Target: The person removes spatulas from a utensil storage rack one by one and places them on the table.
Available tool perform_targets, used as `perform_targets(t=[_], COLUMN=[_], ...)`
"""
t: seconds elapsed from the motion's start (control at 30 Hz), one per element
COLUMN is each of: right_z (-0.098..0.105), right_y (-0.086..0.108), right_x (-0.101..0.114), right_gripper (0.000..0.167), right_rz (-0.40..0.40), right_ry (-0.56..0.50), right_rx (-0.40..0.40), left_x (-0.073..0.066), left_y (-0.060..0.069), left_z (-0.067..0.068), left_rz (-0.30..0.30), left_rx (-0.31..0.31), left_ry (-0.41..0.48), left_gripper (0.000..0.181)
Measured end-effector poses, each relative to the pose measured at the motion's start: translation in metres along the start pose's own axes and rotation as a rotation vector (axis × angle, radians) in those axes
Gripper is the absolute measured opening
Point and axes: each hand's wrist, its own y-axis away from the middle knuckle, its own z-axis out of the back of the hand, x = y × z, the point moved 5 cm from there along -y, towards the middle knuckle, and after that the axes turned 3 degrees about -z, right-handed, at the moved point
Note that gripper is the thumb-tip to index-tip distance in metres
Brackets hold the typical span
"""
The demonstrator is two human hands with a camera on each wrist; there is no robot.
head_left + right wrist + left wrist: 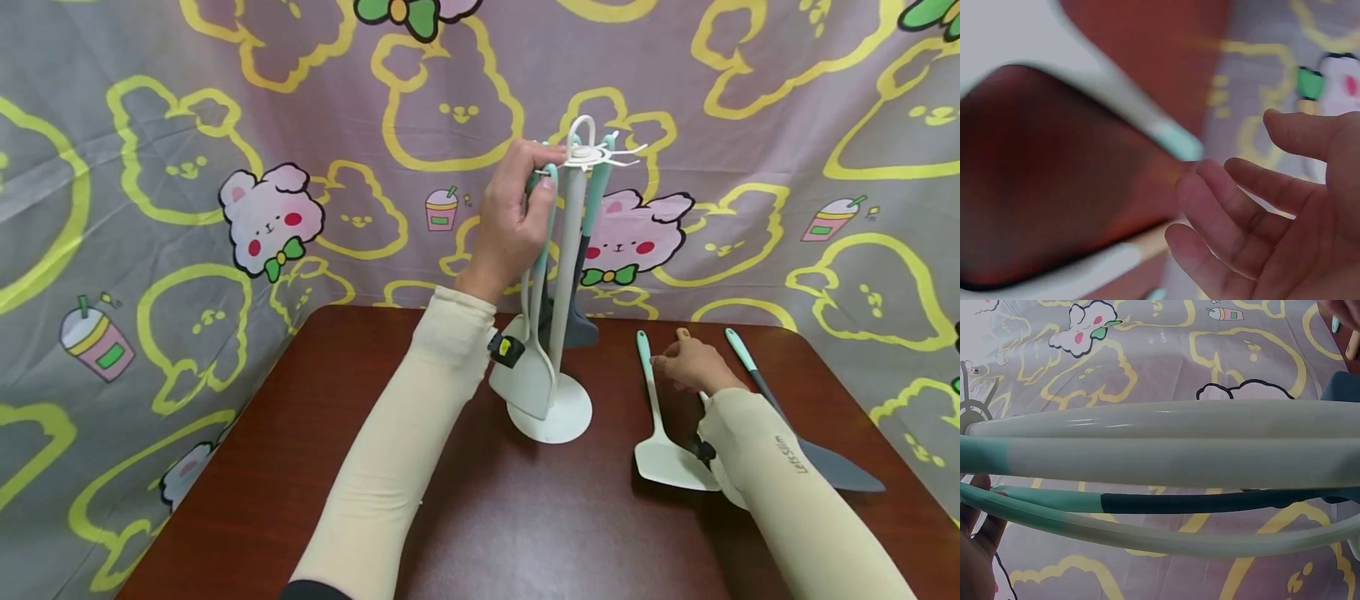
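Head view places the flat white turner on the right half of the red-brown table, blade on the near side, mint handle toward the far edge, its long axis running far to near with a slight slant rightward. That handle lies just left of the fingertips of the right hand, much the nearer of the two; seen from the right wrist, its fingers are loosely bent and spread, gripping nothing, though whether one touches the handle I cannot tell. Under this hand lies a wooden-ended utensil, largely hidden; farther right, a grey spatula slants from far left to near right. Left of the flat turner stands the utensil rack, its top gripped by the left hand, fingers curled, thumb against the mint handle of a hanging white turner.
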Motion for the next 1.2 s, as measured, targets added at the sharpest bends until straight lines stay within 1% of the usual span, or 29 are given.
perform_targets(t=[0.17, 0.3, 0.37, 0.5, 0.7, 0.9, 0.97, 1.2], right_z=[0.035, 0.055, 0.061, 0.07, 0.077, 0.093, 0.098, 0.104], right_y=[0.017, 0.035, 0.042, 0.053, 0.07, 0.084, 0.089, 0.094], right_x=[0.019, 0.04, 0.051, 0.069, 0.092, 0.114, 0.121, 0.139], right_gripper=[0.058, 0.058, 0.055, 0.052, 0.049, 0.042, 0.04, 0.043], right_rz=[0.094, 0.161, 0.194, 0.247, 0.297, 0.352, 0.367, 0.404], right_ry=[-0.036, -0.095, -0.103, -0.118, -0.149, -0.197, -0.225, -0.301], right_rx=[-0.09, -0.177, -0.216, -0.263, -0.319, -0.451, -0.48, -0.509], left_x=[0.001, 0.0, -0.001, -0.002, -0.002, -0.001, -0.002, -0.003], left_y=[0.0, 0.0, 0.0, -0.001, 0.002, 0.002, 0.002, 0.002], left_z=[-0.002, -0.001, -0.001, 0.0, 0.0, 0.001, 0.001, -0.001], left_rz=[-0.002, -0.006, -0.01, -0.018, -0.017, -0.02, -0.024, -0.03], left_rx=[-0.004, -0.007, -0.013, -0.025, -0.015, -0.021, -0.017, -0.018], left_ry=[0.012, 0.013, 0.013, 0.003, 0.004, 0.008, 0.002, 0.002], left_gripper=[0.03, 0.029, 0.029, 0.029, 0.028, 0.028, 0.028, 0.029])
